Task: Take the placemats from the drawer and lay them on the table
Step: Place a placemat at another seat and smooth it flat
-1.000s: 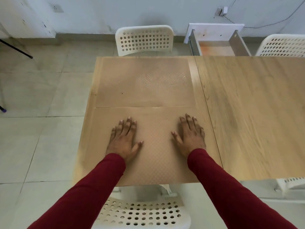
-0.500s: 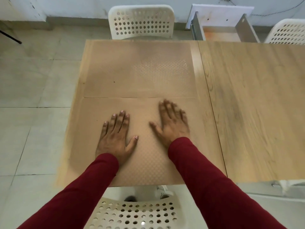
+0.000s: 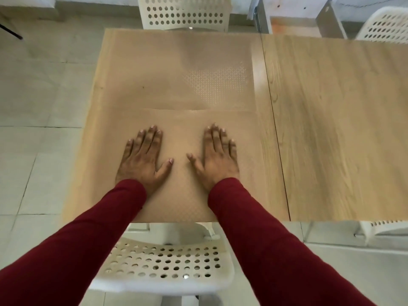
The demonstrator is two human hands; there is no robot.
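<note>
Both hands have drawn closer together: left hand point(image 3: 143, 160) and right hand point(image 3: 217, 159) rest flat, fingers spread, gripping nothing, on the near placemat point(image 3: 183, 195), counter point(image 3: 331, 129) beneath. It looks thin, light, floppy; best lifted by its edges.

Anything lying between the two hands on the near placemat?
Nothing. In the head view, only bare textured surface of the near tan placemat shows between the left hand and the right hand, both flat, palms down.
</note>
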